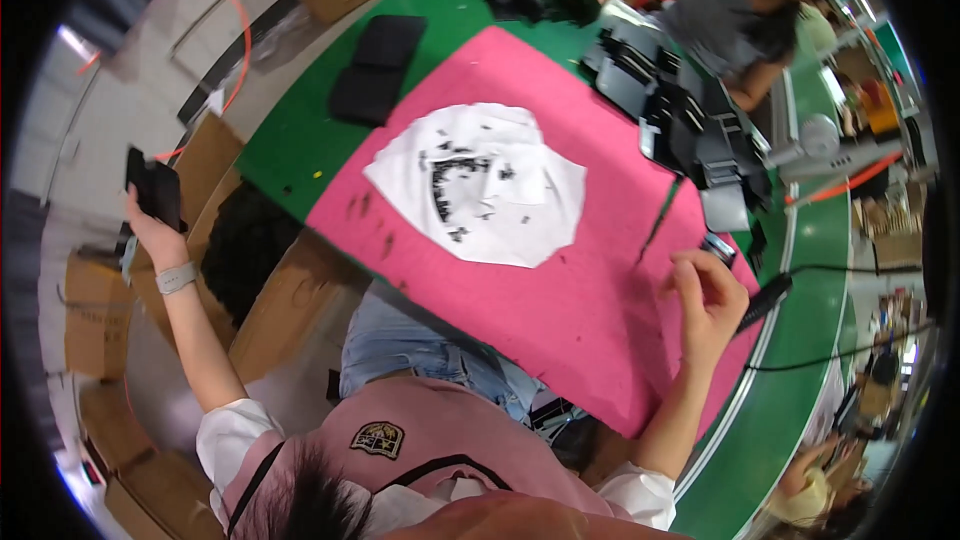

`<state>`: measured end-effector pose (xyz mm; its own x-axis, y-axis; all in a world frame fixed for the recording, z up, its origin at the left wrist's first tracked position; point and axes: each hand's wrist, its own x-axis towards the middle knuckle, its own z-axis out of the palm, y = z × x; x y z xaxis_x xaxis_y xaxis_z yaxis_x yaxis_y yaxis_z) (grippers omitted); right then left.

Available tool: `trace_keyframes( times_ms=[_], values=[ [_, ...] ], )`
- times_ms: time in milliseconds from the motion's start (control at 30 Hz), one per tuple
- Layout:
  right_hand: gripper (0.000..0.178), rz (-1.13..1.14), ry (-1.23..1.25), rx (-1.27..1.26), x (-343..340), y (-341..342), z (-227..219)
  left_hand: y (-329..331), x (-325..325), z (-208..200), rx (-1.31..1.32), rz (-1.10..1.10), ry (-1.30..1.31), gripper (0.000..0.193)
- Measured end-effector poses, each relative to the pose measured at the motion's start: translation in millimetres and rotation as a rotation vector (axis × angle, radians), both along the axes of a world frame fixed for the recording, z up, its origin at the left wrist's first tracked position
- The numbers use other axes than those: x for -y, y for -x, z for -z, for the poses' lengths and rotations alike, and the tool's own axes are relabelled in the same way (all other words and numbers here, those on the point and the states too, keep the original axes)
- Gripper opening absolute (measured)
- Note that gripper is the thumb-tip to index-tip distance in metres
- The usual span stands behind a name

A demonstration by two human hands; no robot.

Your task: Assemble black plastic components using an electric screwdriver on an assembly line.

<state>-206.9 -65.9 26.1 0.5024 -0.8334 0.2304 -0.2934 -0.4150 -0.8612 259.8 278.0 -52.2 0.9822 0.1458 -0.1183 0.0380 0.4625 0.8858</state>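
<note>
The green worktop [290,145] spans the frame's centre, carrying a pink mat [500,325]; a cardboard box [305,285] sits at centre left, and white cloth [500,240] lies mid-mat. At far left, beyond the worktop's edge, the left hand [150,225] has its fingers closed on the lower part of a black flat piece [158,190]; a loose grip could let it drop. At right, the right hand's [708,298] fingers curl nearly together, whether around anything I cannot tell; reaching sideways might snag the black corded handle [768,302]. Tugging the cloth could scatter its black scraps [440,190].
</note>
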Motion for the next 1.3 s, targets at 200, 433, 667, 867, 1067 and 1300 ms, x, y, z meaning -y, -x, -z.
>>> trace_keyframes(
  times_ms=[200, 433, 667, 867, 1067, 1300],
  values=[
    [0.011, -0.043, -0.039, -0.028, -2.1, -12.6, -2.1, -63.9, -211.0, 192.8, -0.448, 0.06, -0.16, 0.046],
    [0.01, -0.055, 0.509, -0.239, 11.9, -31.0, 7.4, -86.4, -187.7, 214.0, -0.354, 0.033, -0.298, 0.04],
    [0.056, 0.201, 0.905, -0.475, 108.7, -42.2, 21.2, -26.8, 46.0, 34.1, 0.318, 0.207, -0.229, 0.02],
    [0.055, 0.362, 0.743, -0.557, 147.3, -82.7, 69.7, 80.8, 185.7, -47.8, 0.557, 0.704, 0.027, 0.017],
    [0.042, 0.329, 1.022, -0.26, 98.0, -59.1, 29.4, 206.3, 262.0, -89.8, 0.414, 1.381, -0.123, 0.035],
    [0.045, 0.064, 1.157, -0.409, -6.4, -43.4, 23.7, 261.3, 297.8, -62.4, 0.242, 1.592, -0.077, 0.035]
  ],
)
